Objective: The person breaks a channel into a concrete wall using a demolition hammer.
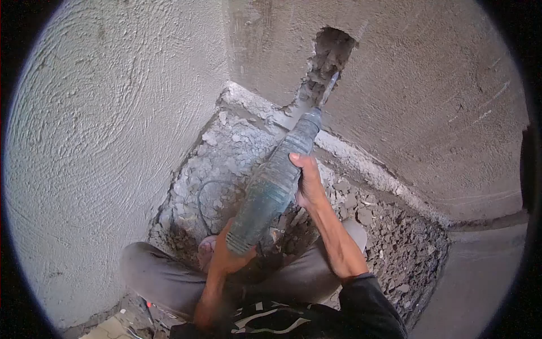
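A dusty green demolition hammer (262, 195) slants up and away from my lap towards the wall. Its chisel bit (329, 89) reaches into a rough channel (333, 51) broken out of the plaster. My left hand (230, 248) is closed at the rear end of the tool, with its fingers partly hidden beneath the body. Farther forward, my right hand (307, 179) wraps the barrel from the right side, thumb on top.
Broken rubble (389, 248) covers the floor around my bent legs. A dark cable (200, 198) loops left of the tool. Plastered walls (113, 124) meet in a corner ahead, with a rough mortar ledge (361, 161) along the base.
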### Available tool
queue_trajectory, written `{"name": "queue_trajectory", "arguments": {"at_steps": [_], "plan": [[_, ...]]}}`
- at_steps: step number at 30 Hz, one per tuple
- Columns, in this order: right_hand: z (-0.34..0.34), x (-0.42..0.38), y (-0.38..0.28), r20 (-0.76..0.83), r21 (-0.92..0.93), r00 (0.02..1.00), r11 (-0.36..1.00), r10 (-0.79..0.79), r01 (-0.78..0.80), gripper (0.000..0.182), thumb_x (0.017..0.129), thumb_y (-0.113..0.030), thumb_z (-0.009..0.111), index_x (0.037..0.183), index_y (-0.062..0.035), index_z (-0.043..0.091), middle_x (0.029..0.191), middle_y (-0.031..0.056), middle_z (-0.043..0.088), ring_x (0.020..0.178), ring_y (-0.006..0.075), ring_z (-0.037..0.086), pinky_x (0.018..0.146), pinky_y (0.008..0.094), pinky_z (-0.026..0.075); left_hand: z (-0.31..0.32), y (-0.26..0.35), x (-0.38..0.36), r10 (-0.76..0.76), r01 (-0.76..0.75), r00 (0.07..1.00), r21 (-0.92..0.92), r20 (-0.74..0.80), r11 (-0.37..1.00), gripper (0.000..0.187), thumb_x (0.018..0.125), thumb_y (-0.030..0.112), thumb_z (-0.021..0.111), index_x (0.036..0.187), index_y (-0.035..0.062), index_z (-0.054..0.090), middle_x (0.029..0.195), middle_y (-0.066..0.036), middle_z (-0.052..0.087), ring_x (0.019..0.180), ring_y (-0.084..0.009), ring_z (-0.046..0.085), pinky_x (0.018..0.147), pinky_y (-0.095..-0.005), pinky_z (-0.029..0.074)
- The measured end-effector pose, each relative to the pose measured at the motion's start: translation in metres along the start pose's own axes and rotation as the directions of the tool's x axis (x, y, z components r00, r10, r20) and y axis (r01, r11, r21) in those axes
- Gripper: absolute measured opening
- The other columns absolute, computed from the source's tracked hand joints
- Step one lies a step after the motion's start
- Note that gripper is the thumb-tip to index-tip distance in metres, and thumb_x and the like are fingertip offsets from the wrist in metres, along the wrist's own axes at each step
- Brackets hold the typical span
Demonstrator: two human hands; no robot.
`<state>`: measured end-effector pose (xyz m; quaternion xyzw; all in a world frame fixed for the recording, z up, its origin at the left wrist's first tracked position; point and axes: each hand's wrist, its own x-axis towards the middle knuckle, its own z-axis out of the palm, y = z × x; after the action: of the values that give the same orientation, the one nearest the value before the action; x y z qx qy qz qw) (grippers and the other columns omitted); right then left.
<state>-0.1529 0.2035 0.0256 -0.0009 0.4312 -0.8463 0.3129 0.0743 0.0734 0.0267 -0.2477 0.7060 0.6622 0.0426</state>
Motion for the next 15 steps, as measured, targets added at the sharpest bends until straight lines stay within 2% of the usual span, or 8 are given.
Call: {"name": "queue_trajectory", "arguments": {"at_steps": [4,7,9,10,12,13,15], "plan": [[-0.002,0.005,0.003,-0.018,0.001,1.000,1.000,-0.015,0.015,0.076,0.081,-0.026,0.071,0.143,-0.0030,0.032,0.125,0.0155,0.050,0.115,0.0274,0.053,0.097,0.0438,0.049,-0.002,-0.009,0.005,0.009,-0.009,1.000,0.038,-0.009,0.999,0.079,0.067,0.011,0.081,0.136,-0.0034,0.046,0.116,-0.013,0.067,0.104,-0.0188,0.064,0.093,-0.0337,0.049],[-0.002,0.013,0.013,-0.047,-0.009,0.998,0.999,-0.045,0.044,0.070,0.081,-0.025,0.070,0.138,-0.0035,0.035,0.122,0.0144,0.051,0.111,0.0258,0.054,0.093,0.0431,0.051,-0.006,-0.008,0.011,-0.063,0.068,0.993,0.045,-0.099,0.997,0.084,0.066,0.012,0.083,0.139,-0.0053,0.044,0.118,-0.015,0.066,0.109,-0.0204,0.064,0.096,-0.0341,0.048],[-0.002,0.021,0.011,-0.054,0.047,0.994,0.994,-0.092,0.094,0.059,0.082,-0.024,0.068,0.132,-0.0037,0.041,0.115,0.0122,0.054,0.102,0.0230,0.058,0.086,0.0399,0.054,-0.001,-0.026,0.025,0.232,-0.230,0.965,0.032,-0.124,0.973,0.083,0.066,0.013,0.084,0.137,-0.0073,0.045,0.117,-0.016,0.067,0.110,-0.0221,0.064,0.096,-0.0351,0.049],[-0.007,0.026,0.007,-0.050,0.028,0.995,0.996,-0.085,0.087,0.059,0.082,-0.024,0.068,0.132,-0.0037,0.041,0.115,0.0122,0.054,0.102,0.0230,0.058,0.086,0.0399,0.054,0.004,-0.024,0.028,0.229,-0.229,0.964,0.014,-0.133,0.973,0.083,0.066,0.013,0.084,0.137,-0.0073,0.045,0.117,-0.016,0.067,0.110,-0.0221,0.064,0.096,-0.0351,0.049],[-0.012,0.030,0.000,-0.040,0.021,0.997,0.998,-0.066,0.067,0.052,0.083,-0.022,0.066,0.127,-0.0029,0.045,0.105,0.0103,0.057,0.091,0.0206,0.061,0.080,0.0366,0.056,0.015,-0.018,0.031,0.111,-0.101,0.985,0.080,-0.131,0.992,0.082,0.067,0.014,0.084,0.136,-0.0087,0.045,0.118,-0.017,0.066,0.111,-0.0232,0.063,0.096,-0.0354,0.049],[-0.010,0.032,-0.004,-0.043,0.013,0.996,0.997,-0.073,0.074,0.052,0.083,-0.022,0.066,0.127,-0.0029,0.045,0.105,0.0103,0.057,0.091,0.0206,0.061,0.080,0.0366,0.056,0.016,-0.018,0.038,0.117,-0.108,0.985,0.073,-0.125,0.991,0.082,0.067,0.014,0.084,0.136,-0.0087,0.045,0.118,-0.017,0.066,0.111,-0.0232,0.063,0.096,-0.0354,0.049],[-0.005,0.033,-0.009,-0.101,-0.038,0.972,0.978,-0.210,0.207,0.047,0.083,-0.021,0.065,0.123,-0.0021,0.048,0.096,0.0096,0.060,0.083,0.0201,0.064,0.076,0.0353,0.057,0.020,-0.022,0.050,0.094,-0.085,0.994,-0.144,0.059,0.986,0.080,0.068,0.014,0.083,0.135,-0.0083,0.045,0.117,-0.018,0.066,0.108,-0.0233,0.065,0.096,-0.0351,0.049]]}}
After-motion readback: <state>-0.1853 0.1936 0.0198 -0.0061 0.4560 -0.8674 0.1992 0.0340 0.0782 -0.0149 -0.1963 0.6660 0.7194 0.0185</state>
